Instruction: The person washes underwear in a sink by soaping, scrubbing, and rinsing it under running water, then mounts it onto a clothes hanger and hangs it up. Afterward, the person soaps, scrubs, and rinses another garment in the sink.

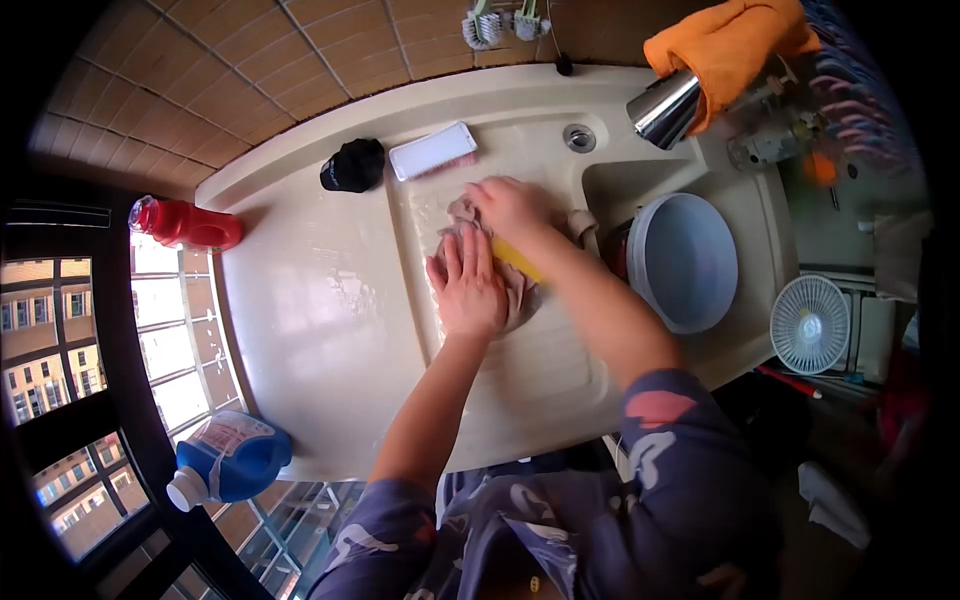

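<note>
A wet, brownish-pink cloth (pixel 518 302) lies bunched on the ribbed washboard part of the cream sink counter. My left hand (pixel 470 285) presses flat on it, fingers spread. Beyond it, my right hand (pixel 512 210) is closed with its fingers curled down on the cloth's far end, slightly blurred. Something yellow (pixel 517 260) shows between the cloth and my right forearm; its kind is not clear. One end of the cloth stretches right to the basin edge. Suds or water lie around the ribs.
A white scrubbing brush (pixel 432 152) and a black cloth item (pixel 353 166) lie behind. A pale bucket (pixel 685 262) stands in the right basin near a metal cup (pixel 664 110) and orange cloth (pixel 735 50). Red (pixel 190 222) and blue (pixel 235 458) bottles stand at left.
</note>
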Available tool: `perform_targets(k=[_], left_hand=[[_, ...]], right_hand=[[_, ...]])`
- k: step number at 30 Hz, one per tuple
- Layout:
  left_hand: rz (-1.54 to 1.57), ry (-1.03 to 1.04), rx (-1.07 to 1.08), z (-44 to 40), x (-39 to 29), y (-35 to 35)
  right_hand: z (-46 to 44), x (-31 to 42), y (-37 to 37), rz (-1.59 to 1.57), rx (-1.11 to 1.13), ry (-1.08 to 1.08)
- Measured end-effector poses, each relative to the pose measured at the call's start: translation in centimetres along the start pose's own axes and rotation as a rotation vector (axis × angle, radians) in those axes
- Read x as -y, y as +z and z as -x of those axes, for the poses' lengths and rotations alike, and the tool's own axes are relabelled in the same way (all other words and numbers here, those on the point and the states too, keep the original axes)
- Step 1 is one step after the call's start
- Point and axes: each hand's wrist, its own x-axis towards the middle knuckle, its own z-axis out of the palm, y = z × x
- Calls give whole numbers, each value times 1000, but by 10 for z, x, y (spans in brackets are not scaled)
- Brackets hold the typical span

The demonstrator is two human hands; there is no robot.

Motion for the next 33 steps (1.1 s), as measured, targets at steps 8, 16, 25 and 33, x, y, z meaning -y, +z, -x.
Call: perform_targets(k=[8, 16, 25, 33], left_hand=[[-63, 13, 14, -4, 2, 1], [-75, 7, 47, -5, 3, 4], [-29, -10, 69, -5, -2, -3], [-44, -3, -44, -5, 0, 2]], right_hand=[[31, 31, -14, 288, 153, 242], [64, 42, -44, 47, 156, 21], [77, 38, -40, 46, 182, 113], [1, 17, -15, 29, 128, 436]])
